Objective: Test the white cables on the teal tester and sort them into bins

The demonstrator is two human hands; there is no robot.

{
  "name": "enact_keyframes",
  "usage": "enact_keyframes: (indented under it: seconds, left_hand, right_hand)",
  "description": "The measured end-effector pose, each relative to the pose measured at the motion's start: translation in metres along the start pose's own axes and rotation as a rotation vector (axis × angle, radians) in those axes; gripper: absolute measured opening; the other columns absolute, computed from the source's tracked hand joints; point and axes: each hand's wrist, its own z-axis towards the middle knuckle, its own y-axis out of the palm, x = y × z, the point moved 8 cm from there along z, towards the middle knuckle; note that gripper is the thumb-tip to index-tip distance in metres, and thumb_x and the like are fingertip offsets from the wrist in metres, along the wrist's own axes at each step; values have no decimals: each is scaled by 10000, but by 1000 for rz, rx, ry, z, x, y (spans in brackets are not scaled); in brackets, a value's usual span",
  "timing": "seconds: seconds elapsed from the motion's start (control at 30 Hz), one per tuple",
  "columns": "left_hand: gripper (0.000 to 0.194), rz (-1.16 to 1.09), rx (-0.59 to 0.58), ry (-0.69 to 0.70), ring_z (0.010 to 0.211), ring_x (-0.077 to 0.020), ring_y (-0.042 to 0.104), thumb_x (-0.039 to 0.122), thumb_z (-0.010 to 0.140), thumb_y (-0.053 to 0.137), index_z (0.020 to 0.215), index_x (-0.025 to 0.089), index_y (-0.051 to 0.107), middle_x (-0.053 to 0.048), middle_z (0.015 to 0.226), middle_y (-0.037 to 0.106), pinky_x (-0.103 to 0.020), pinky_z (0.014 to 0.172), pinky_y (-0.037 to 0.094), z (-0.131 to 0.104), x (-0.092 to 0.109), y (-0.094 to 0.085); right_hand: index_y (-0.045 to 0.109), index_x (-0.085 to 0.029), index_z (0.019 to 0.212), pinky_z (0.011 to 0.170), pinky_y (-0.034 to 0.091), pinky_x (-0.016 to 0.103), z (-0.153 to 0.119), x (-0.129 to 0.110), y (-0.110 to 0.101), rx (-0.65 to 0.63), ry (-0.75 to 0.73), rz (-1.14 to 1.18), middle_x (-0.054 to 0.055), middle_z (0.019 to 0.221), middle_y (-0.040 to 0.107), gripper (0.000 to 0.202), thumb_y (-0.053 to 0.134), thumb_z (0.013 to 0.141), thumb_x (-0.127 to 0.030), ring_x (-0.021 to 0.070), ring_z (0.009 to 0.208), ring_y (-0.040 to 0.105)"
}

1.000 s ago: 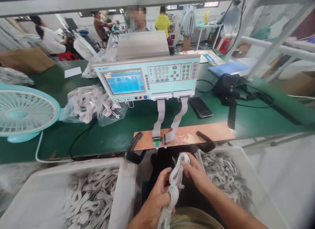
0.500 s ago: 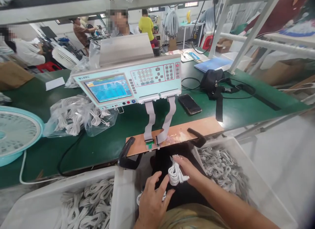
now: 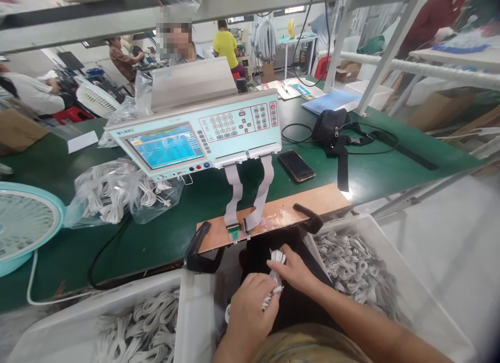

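White cable bundle, folded in tight loops, held off the table, on the near side of its front edge, around mid-length; far-end loops exposed, rest partly covered. Second white loop peeks out to its left, mostly hidden

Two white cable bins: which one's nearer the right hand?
The right-side bin, just outward of the right hand; the left-side bin lies farther from it, beyond the left hand.
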Motion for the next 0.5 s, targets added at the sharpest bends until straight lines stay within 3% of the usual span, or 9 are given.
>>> enact_keyframes:
  seconds: [0.07, 0.13, 0.23, 0.33, 0.5]
  left_hand:
    - [133, -322, 6, -242, 671, -175, 549, 227, 766, 561, 696, 190, 667, -33, 690, 620, -271, 643, 431, 3, -24, 0]
    - [178, -690, 23, -500, 553, -139, 505, 279, 736, 581, 614, 168, 647, -11, 580, 571, -238, 553, 396, -1, -46, 8]
    - [173, -1120, 62, -682, 505, -111, 474, 281, 692, 605, 590, 143, 627, 4, 540, 554, -212, 510, 366, -7, -59, 23]
    - [125, -1320, 111, -739, 540, -110, 496, 231, 657, 630, 587, 128, 617, 0, 566, 571, -203, 530, 384, -13, -63, 31]
    - [84, -1595, 161, -905, 561, -111, 532, 183, 669, 615, 603, 134, 594, -3, 584, 588, -205, 567, 423, -26, -62, 45]
  right_hand:
    - [465, -168, 936, 664, 453, 339, -8, -17, -8, 77, -197, -127, 64, 808, 579, 258, 582, 797, -351, 227, 755, 564]
    - [459, -155, 1058, 796, 431, 395, -23, -41, -12, 132, -460, -195, 129, 1019, 536, 304, 561, 792, -262, 258, 942, 519]
    - [491, -184, 1011, 775, 423, 363, -47, -67, -1, 9, -783, -207, 100, 973, 543, 171, 480, 841, -199, 220, 896, 510]
    - [514, -201, 860, 667, 396, 308, -57, -75, 9, -129, -877, -239, 38, 774, 568, 98, 433, 906, -229, 174, 715, 510]
    - [541, -195, 860, 635, 363, 301, -58, -83, 15, -211, -896, -355, 41, 755, 579, 169, 440, 928, -313, 172, 685, 497]
